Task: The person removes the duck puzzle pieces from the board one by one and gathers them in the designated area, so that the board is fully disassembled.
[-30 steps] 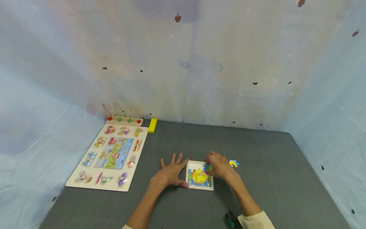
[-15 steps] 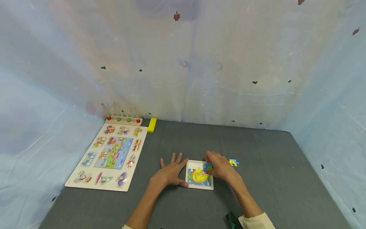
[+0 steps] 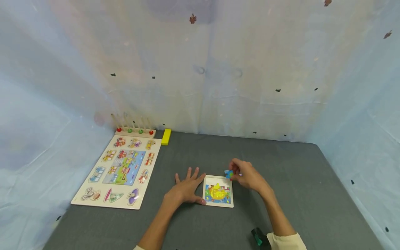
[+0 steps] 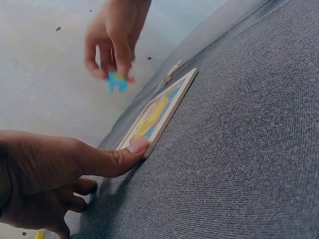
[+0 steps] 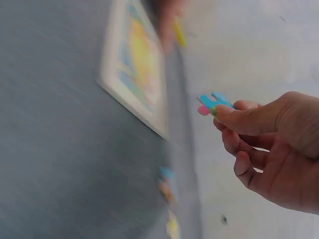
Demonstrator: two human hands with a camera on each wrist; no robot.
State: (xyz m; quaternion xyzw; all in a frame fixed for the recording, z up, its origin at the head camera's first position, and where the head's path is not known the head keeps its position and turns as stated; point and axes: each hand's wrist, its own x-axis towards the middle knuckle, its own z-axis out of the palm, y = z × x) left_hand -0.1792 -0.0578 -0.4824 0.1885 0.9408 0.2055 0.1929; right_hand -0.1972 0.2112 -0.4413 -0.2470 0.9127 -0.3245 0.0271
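Note:
A small framed jigsaw puzzle (image 3: 215,180) with a yellow duck-like picture lies on the grey cloth, its top strip bare wood. My left hand (image 3: 184,191) is spread beside it, and in the left wrist view the thumb (image 4: 138,145) rests on the frame's near corner. Just above the frame's upper right corner, my right hand (image 3: 248,175) pinches a blue puzzle piece (image 3: 228,173) between thumb and fingers. Green and pink bits show on that piece (image 5: 212,102) in the right wrist view, where it is held clear of the frame.
Two loose puzzle pieces (image 5: 168,184) lie right of the frame, blurred in the right wrist view. A large picture board (image 3: 90,203) lies at left, with a pegged wooden stand (image 3: 135,132) and a yellow block (image 3: 166,136) behind it. Pale cloth walls surround the table.
The right hand has lifted the blue piece out of the frame's upper right part and moved slightly up and right. The frame's top strip is now bare. The left hand stays put.

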